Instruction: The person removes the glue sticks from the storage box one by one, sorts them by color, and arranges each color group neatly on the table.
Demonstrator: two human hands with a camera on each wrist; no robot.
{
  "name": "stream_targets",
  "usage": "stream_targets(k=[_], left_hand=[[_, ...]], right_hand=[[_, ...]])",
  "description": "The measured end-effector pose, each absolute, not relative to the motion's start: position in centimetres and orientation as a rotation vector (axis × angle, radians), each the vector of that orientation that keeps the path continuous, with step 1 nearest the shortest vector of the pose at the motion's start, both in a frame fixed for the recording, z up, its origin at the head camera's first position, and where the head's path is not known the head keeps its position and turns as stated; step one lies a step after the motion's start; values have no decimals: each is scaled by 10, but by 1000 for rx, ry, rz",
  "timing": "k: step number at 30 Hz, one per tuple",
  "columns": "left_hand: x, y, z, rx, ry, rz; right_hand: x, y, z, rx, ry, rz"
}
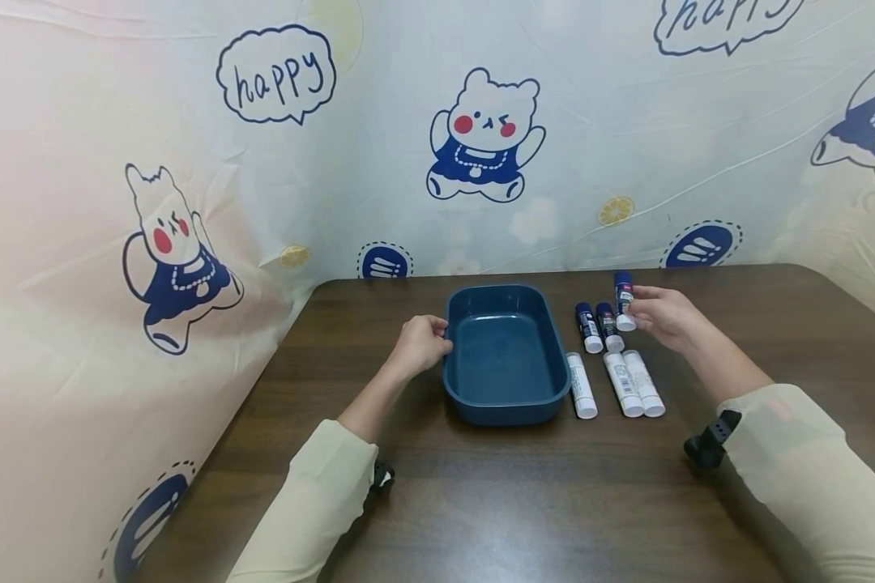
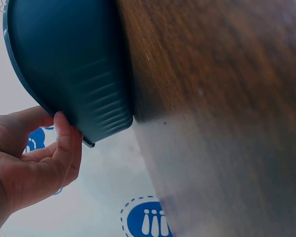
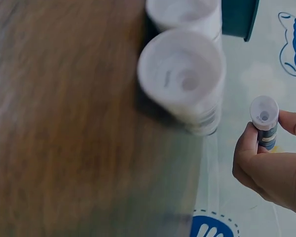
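Note:
A dark blue rectangular plastic tub (image 1: 506, 411) stands on the table, and nothing lies in it. At its left side my left hand (image 1: 419, 346) pinches the rim; in the left wrist view the fingers (image 2: 64, 138) and thumb meet over the tub's edge (image 2: 19, 74). Thumb and fingers of my right hand (image 1: 667, 316) hold a small glue stick (image 1: 624, 301) with a blue cap and white base, raised off the table. In the right wrist view, the held glue stick (image 3: 264, 114) points its white base at the camera.
Two more blue-capped glue sticks (image 1: 588, 328) lie right of the tub. Nearer me are three larger white tubes: one white tube (image 1: 582, 387) beside the tub, and a touching pair (image 1: 633, 385). A printed cloth (image 1: 379, 162) hangs behind the brown table (image 1: 525, 502).

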State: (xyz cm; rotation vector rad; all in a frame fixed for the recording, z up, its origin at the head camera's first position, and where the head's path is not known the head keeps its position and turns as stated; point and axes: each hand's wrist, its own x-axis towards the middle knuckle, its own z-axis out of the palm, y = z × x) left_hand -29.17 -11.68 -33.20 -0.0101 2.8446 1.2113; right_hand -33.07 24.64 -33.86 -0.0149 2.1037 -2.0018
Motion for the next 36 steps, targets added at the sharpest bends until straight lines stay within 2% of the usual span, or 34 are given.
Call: stream_targets(k=[36], left_hand=[[-291,-116,-331,-49,2818,1221]], right_hand=[[-342,267,-358,100,2342,-1550]])
